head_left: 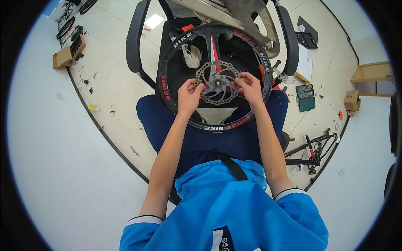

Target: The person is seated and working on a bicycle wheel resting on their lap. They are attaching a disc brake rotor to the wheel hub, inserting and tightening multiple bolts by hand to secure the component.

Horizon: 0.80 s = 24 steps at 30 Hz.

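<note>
A black bicycle wheel [164, 69] with red and white lettering and three broad spokes rests across my lap and a black chair seat. Over its hub lies a silver brake disc [220, 100] with a perforated rim. My left hand [189, 94] pinches the disc's left edge between thumb and fingers. At the opposite edge, my right hand [250, 87] grips the disc the same way. The hub's axle end shows through the disc's centre. Whether the disc sits flush on the hub I cannot tell.
The chair's armrests [135, 37] [289, 42] flank the wheel. A whitish crumpled glove or cloth [191, 56] and an orange-handled tool [261, 73] lie on the seat. On the floor at right are a green case [306, 104] and a bike frame [307, 152]; a cardboard box [63, 57] stands left.
</note>
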{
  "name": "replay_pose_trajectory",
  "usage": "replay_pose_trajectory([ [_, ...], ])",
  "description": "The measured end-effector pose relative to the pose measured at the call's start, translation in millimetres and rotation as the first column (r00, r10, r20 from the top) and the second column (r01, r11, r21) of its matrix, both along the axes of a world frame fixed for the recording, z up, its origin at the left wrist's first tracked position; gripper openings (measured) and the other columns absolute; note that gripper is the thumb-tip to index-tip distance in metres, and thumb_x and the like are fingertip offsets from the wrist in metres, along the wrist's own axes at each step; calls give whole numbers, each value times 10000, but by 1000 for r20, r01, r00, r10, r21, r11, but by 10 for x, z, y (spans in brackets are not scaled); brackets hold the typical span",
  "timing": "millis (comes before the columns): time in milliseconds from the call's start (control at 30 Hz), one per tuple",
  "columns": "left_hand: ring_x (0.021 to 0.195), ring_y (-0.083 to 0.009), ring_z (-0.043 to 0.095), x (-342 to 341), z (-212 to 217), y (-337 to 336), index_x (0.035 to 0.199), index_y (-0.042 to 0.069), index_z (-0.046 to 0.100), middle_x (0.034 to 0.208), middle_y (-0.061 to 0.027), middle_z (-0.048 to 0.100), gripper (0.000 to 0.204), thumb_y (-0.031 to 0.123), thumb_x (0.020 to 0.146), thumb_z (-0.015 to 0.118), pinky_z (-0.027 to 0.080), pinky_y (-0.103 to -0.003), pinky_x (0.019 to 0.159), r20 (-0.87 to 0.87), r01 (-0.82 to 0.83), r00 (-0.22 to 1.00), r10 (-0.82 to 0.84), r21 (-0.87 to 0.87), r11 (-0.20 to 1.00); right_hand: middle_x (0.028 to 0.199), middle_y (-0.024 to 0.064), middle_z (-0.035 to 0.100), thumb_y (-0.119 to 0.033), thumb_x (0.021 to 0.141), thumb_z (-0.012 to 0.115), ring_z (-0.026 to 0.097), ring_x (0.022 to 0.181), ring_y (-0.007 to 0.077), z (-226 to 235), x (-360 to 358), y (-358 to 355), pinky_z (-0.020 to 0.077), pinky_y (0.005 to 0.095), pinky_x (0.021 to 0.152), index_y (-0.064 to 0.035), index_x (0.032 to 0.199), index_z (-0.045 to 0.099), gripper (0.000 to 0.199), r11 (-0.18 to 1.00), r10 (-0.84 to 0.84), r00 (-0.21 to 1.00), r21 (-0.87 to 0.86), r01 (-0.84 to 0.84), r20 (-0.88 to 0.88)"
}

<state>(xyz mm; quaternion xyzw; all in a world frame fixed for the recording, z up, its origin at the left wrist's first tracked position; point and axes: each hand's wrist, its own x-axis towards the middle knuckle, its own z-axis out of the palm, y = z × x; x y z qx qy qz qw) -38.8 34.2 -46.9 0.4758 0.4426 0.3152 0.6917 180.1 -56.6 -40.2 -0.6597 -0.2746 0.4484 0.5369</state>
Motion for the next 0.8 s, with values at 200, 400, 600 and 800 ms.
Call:
replay_pose_trajectory([
  [200,796,-95,664,4,-18,11,1079,-28,617,915,-70,711,124,28,968,607,519,-227,706,-28,9,1000,-8,42,999,888,96,724,-82,956,627,684,750,134,13,-22,-6,510,219,620,-2,1043,604,121,1000,0,1000,-1,0,-5],
  [400,791,-93,665,13,-7,-6,1082,-35,624,914,-75,715,133,32,968,616,519,-227,704,-64,-2,998,6,69,998,859,61,702,-131,969,628,665,733,110,59,-69,-29,498,214,608,-22,1039,622,130,1000,-15,999,-1,15,-51],
  [600,749,-81,645,26,-21,-22,1066,-44,637,868,-62,714,137,41,959,637,510,-224,683,-65,-23,997,30,101,995,843,63,681,-186,957,642,639,692,115,-56,181,90,512,243,603,8,1024,682,210,989,-142,986,29,145,-92],
  [800,725,-84,637,50,-32,-46,1063,-43,641,854,-59,712,139,47,957,644,503,-226,668,-77,-61,995,68,87,994,816,136,734,-146,882,664,717,754,220,-255,385,354,554,329,716,3,979,716,185,998,53,818,-53,-28,573],
])
